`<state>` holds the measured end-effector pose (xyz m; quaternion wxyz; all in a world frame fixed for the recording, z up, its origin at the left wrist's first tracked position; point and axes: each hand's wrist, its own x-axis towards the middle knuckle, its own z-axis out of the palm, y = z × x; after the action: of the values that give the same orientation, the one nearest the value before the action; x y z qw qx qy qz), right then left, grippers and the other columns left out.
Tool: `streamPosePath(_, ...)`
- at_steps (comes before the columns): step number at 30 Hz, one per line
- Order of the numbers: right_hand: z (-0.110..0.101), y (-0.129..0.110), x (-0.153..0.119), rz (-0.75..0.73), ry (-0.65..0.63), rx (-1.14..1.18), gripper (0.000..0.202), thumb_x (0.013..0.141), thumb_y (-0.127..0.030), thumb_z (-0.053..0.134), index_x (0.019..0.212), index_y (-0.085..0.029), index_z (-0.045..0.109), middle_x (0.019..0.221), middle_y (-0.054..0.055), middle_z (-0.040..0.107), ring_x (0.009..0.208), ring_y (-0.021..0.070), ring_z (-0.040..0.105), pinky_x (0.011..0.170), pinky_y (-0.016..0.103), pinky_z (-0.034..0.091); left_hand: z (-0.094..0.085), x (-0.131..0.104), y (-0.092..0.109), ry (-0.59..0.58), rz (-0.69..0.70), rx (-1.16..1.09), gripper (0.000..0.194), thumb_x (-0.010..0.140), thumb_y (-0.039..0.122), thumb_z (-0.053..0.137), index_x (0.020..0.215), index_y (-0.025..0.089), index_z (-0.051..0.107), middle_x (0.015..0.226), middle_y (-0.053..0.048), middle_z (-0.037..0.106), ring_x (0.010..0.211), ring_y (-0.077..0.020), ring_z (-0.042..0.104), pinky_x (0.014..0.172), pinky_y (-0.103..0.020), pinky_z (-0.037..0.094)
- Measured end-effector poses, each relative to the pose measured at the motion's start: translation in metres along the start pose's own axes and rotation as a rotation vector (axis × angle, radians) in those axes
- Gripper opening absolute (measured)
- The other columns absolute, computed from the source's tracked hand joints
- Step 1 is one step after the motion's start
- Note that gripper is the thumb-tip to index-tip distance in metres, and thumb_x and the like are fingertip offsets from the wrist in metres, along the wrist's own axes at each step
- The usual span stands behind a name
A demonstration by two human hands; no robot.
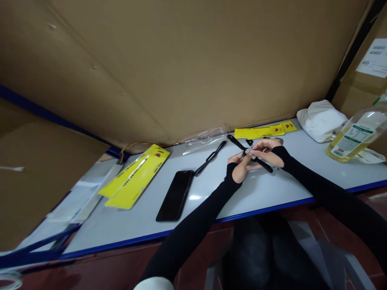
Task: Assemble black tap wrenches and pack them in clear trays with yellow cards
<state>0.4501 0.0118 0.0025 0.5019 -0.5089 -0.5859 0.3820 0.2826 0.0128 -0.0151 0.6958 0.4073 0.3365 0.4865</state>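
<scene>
My left hand (239, 167) is closed round the middle of a black two-handled tool (264, 164), which lies diagonally across my fingers with one handle pointing up-left and the other down-right. My right hand (267, 152) meets it at the tool's centre, its fingertips pinched on a small greyish part there that is too small to make out. A second black tool (209, 158) with a slotted middle lies on the table to the left of my hands. Small dark parts (249, 142) rest just behind my fingers.
A black phone (175, 195) and yellow cards (136, 177) lie to the left. Clear plastic packaging (205, 139) and more yellow cards (260, 132) sit along the cardboard wall (181, 72). At the right are a white cloth (321, 121) and a bottle of yellow liquid (353, 135).
</scene>
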Motion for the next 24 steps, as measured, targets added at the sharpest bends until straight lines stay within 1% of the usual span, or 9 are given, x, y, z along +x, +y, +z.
streamPosePath(3,0.0,-0.002,-0.002,0.055,-0.046,0.114,0.045,0.066,-0.059,0.088,0.084,-0.019,0.077,0.079,0.005,0.076,0.068,0.0166,0.066,0.059,0.029,0.052,-0.002,0.001,0.003,0.058,0.017,0.004,0.044,0.065,0.039,0.095,0.096,0.012,0.079,0.096,-0.01,0.077,0.094,-0.0295,0.076,0.089,-0.056,0.066)
streamPosePath(6,0.001,-0.004,-0.004,0.07,-0.03,0.145,0.05,0.066,-0.062,0.088,0.087,-0.017,0.079,0.071,0.004,0.071,0.063,0.0156,0.063,0.053,0.028,0.049,-0.003,0.002,0.004,0.109,0.045,0.009,0.046,0.066,0.037,0.094,0.101,0.012,0.078,0.098,-0.01,0.077,0.094,-0.0288,0.076,0.088,-0.055,0.066)
streamPosePath(8,0.002,-0.005,-0.005,0.048,-0.006,0.145,0.052,0.066,-0.064,0.087,0.085,-0.017,0.079,0.069,0.004,0.071,0.062,0.0155,0.062,0.055,0.03,0.051,-0.001,0.001,0.004,0.126,0.054,0.012,0.048,0.065,0.038,0.093,0.102,0.011,0.078,0.097,-0.01,0.077,0.09,-0.0284,0.076,0.084,-0.053,0.067)
streamPosePath(11,0.005,-0.003,-0.005,-0.001,0.0,0.118,0.051,0.07,-0.064,0.085,0.086,-0.016,0.079,0.072,0.006,0.073,0.064,0.017,0.065,0.063,0.033,0.056,0.003,-0.001,0.005,0.16,0.068,0.007,0.048,0.064,0.04,0.094,0.097,0.01,0.079,0.089,-0.009,0.077,0.082,-0.0266,0.076,0.076,-0.049,0.068)
streamPosePath(15,0.006,0.004,-0.005,-0.045,-0.006,0.096,0.049,0.074,-0.061,0.084,0.089,-0.015,0.08,0.077,0.007,0.076,0.068,0.0181,0.068,0.068,0.034,0.058,0.007,-0.003,0.007,0.199,0.091,0.013,0.046,0.06,0.039,0.094,0.092,0.01,0.08,0.083,-0.007,0.075,0.074,-0.0232,0.074,0.071,-0.045,0.069)
streamPosePath(17,0.006,0.005,-0.005,-0.056,-0.01,0.08,0.045,0.077,-0.058,0.082,0.091,-0.015,0.081,0.079,0.008,0.077,0.07,0.0186,0.069,0.068,0.033,0.057,0.008,-0.004,0.009,0.202,0.101,0.02,0.045,0.059,0.039,0.094,0.091,0.011,0.08,0.085,-0.007,0.075,0.073,-0.0228,0.074,0.069,-0.044,0.069)
streamPosePath(21,0.004,0.003,-0.007,-0.087,-0.046,0.039,0.039,0.08,-0.052,0.079,0.095,-0.016,0.082,0.084,0.008,0.079,0.073,0.0193,0.071,0.069,0.032,0.057,0.009,-0.007,0.012,0.208,0.095,0.04,0.043,0.059,0.038,0.093,0.09,0.011,0.079,0.085,-0.008,0.075,0.076,-0.0252,0.075,0.067,-0.044,0.068)
streamPosePath(24,-0.002,0.005,-0.004,-0.096,-0.063,-0.064,0.035,0.082,-0.049,0.078,0.097,-0.018,0.083,0.089,0.008,0.081,0.077,0.0193,0.072,0.068,0.03,0.057,0.01,-0.008,0.014,0.216,0.073,0.04,0.042,0.058,0.037,0.093,0.088,0.011,0.078,0.08,-0.008,0.073,0.078,-0.0281,0.076,0.066,-0.045,0.068)
